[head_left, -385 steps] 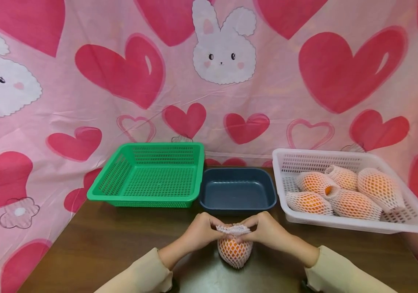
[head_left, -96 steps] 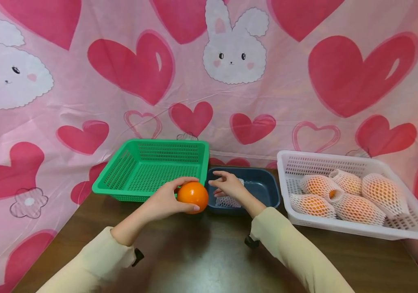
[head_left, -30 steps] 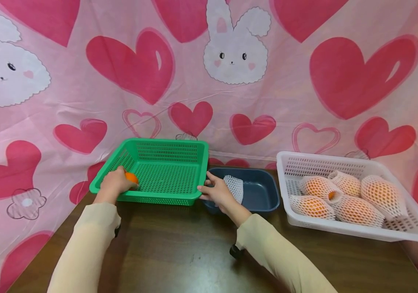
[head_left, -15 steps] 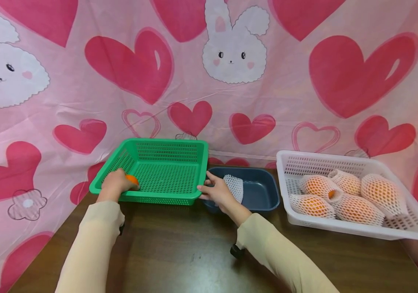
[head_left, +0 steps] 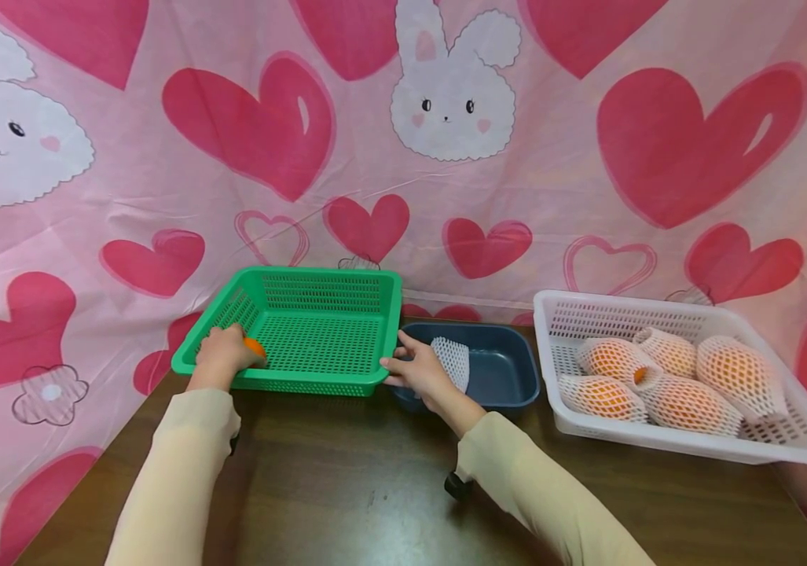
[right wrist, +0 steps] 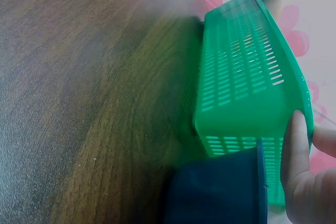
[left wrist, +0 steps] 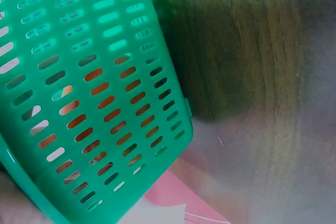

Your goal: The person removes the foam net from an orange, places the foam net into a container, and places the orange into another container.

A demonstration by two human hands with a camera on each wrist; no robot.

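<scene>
In the head view, my left hand reaches over the front-left corner of the green basket and holds an unwrapped orange low inside it. Most of the orange is hidden behind that hand; in the left wrist view, orange colour shows through the slots of the basket wall. My right hand pinches the basket's rim at its front-right corner. The thumb lies on one side of the rim in the right wrist view, with a finger on the other.
Right of the green basket stands a dark blue tray with a white foam net in it. A white basket at the far right holds several oranges in foam nets. A heart-patterned cloth hangs behind the brown table.
Earlier both hands worked at a netted orange over the table. The net now lies in the blue tray, and the bare orange has moved left into the green basket. The last second shows barely any movement.
</scene>
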